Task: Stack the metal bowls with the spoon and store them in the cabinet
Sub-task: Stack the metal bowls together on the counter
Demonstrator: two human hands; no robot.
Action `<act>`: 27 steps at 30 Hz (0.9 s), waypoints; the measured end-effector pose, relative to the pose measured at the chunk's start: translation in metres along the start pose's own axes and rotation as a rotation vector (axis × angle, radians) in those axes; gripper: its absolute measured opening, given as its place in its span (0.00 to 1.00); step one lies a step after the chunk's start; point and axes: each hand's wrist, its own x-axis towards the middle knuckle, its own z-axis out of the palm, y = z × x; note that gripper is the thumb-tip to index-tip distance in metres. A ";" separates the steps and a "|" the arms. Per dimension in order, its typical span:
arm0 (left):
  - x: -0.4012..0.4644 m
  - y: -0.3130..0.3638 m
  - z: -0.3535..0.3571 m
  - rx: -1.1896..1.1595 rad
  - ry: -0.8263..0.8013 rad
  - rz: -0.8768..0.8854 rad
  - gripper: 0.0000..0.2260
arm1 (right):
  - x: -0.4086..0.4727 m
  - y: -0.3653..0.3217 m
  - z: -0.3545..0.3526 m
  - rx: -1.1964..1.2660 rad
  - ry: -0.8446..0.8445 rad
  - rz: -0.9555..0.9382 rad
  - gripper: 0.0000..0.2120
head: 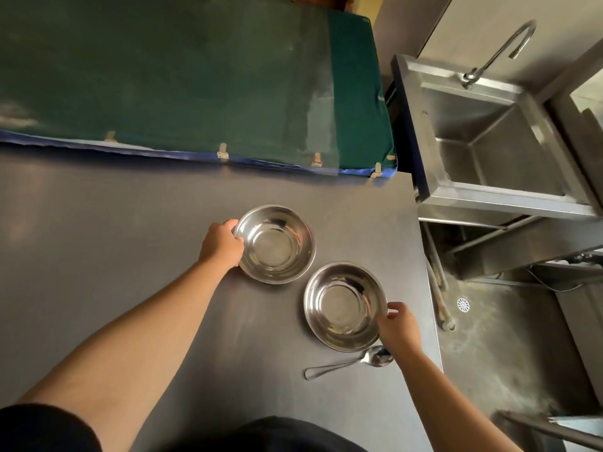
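Two shiny metal bowls stand side by side on the dark countertop (114, 239). My left hand (221, 243) grips the left rim of the far bowl (275, 244). The near bowl (344, 306) sits to the right and closer to me, and my right hand (398, 327) holds its right rim with thumb and fingers. A metal spoon (350, 363) lies flat on the counter just in front of the near bowl, its scoop end beside my right wrist. Both bowls are upright and hold nothing.
A green padded board (182, 76) with a blue edge lies along the back of the counter. To the right, past the counter edge, stands a steel sink (496, 148) with a curved tap (502, 50). Below it are a wet floor and a floor drain (463, 304).
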 end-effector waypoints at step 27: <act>-0.051 -0.044 0.011 -0.026 -0.110 0.028 0.15 | -0.042 -0.027 -0.001 0.160 -0.198 -0.027 0.12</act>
